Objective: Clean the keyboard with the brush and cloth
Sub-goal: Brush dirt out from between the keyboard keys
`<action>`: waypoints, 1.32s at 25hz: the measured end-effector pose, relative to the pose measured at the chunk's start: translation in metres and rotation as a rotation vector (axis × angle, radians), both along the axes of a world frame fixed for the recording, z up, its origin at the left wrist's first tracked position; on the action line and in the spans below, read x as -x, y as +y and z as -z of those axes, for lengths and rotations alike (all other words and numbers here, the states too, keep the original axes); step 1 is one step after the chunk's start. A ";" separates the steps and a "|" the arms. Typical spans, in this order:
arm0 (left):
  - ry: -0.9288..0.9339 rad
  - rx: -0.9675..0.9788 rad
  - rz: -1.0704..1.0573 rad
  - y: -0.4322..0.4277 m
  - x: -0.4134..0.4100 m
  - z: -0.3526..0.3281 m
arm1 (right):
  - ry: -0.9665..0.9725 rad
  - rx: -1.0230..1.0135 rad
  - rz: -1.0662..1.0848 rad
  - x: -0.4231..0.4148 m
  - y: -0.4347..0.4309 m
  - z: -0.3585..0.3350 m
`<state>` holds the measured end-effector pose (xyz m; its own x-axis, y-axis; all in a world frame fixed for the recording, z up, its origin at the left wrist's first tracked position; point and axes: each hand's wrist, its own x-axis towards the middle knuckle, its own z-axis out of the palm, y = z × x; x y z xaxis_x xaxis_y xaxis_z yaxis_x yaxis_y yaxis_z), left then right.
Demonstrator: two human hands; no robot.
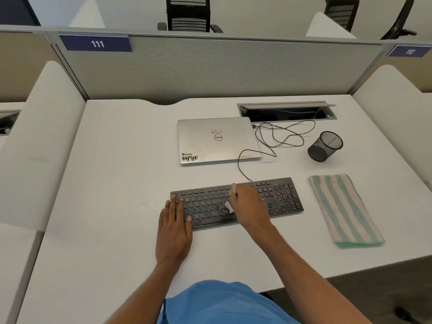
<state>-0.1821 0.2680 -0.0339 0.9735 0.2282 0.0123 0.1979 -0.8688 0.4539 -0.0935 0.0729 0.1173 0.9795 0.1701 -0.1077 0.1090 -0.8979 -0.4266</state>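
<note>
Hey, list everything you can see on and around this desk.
keyboard: one, black, desk centre front
brush: one, pale, in right hand over keys
cloth: one, green and beige stripes, folded right of keyboard
laptop: one, silver, closed, behind keyboard
cables: count unclear, black, right of laptop
pen cup: one, black mesh, right of cables
cable hatch: one, grey, open, behind laptop, rightward
desk: one, white
chairs: three, black, far back
left hand: one, flat on keyboard's left end
right hand: one, grips brush
</note>
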 end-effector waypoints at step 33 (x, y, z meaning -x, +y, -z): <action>0.002 -0.004 -0.002 0.000 0.001 -0.002 | 0.121 -0.015 0.063 0.005 -0.023 0.016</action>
<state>-0.1833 0.2685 -0.0319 0.9732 0.2296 0.0116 0.1999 -0.8702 0.4503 -0.0983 0.0499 0.1008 0.9684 0.1109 -0.2233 -0.0005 -0.8949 -0.4462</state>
